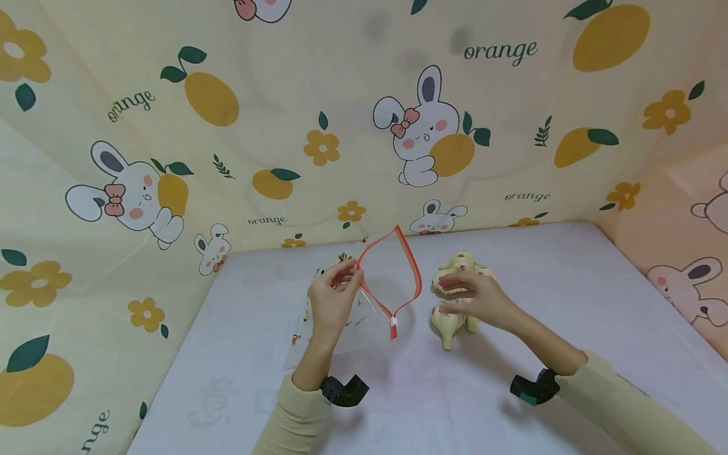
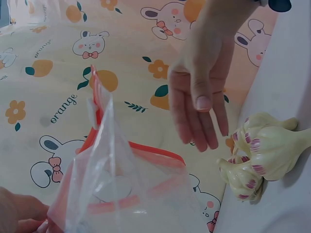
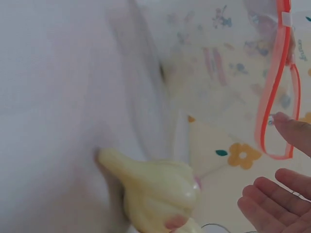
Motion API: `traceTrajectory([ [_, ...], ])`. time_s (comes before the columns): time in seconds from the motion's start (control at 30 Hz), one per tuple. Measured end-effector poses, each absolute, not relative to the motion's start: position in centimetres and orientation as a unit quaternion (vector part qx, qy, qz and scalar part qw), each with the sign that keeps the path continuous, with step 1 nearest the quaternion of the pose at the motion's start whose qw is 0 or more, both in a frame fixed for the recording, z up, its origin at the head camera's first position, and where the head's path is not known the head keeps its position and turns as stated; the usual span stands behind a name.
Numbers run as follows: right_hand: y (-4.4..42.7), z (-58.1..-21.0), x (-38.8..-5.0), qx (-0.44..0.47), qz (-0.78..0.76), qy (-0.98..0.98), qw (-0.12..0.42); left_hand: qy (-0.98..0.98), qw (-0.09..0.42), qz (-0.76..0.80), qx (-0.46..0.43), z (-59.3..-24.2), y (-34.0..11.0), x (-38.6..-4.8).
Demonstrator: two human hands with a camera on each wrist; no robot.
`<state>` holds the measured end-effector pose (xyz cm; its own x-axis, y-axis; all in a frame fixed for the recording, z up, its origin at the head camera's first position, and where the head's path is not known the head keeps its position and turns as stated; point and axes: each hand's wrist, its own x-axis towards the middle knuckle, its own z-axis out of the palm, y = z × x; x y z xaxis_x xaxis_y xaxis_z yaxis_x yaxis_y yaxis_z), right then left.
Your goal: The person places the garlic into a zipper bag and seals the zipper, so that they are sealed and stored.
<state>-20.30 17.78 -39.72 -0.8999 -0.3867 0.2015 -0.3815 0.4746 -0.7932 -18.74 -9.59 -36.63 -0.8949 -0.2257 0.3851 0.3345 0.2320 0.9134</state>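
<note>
My left hand point(image 1: 334, 297) pinches the edge of a clear zip bag point(image 2: 141, 216) with a red zip rim, whose mouth gapes open in the head view. A white slider point(image 1: 394, 322) sits at the rim's near corner. Small coloured pictures are printed on the bag. My right hand point(image 1: 480, 297) is held over several garlic bulbs point(image 1: 447, 325), fingers extended and nothing in them. The left wrist view shows this hand apart from the pale, purple-marked garlic bulbs point(image 2: 277, 145). In the right wrist view, one garlic bulb point(image 3: 158, 189) lies beside the right fingers point(image 3: 272, 199).
The bag and garlic are on a table with a white cover point(image 1: 239, 354). Behind and to both sides hangs a cream cloth point(image 1: 352, 76) printed with rabbits, oranges and flowers. A dark wrist device point(image 1: 344, 390) is on the left wrist, another device point(image 1: 536, 387) on the right.
</note>
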Motion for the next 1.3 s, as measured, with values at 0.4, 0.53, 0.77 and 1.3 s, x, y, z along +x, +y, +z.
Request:
traceTrajectory([
  [0.4, 18.6, -41.1, -19.6, -0.206, -0.471, 0.858, 0.017, -0.755, 0.222, -0.616, -0.037, -36.7, -9.6, -18.7],
  [0.53, 18.7, -41.8, -19.5, -0.201, -0.47, 0.859, 0.03, -0.754, 0.219, -0.618, -0.037, -36.6, -9.6, -18.6],
  [0.77, 18.6, -42.5, -19.3, -0.208, -0.449, 0.869, 0.022, -0.753, 0.217, -0.62, -0.043, -36.6, -9.7, -18.5],
  [1.3, 18.6, -43.5, -19.5, -0.219, -0.415, 0.883, -0.004, -0.759, 0.217, -0.612, -0.042, -36.6, -9.6, -18.3],
])
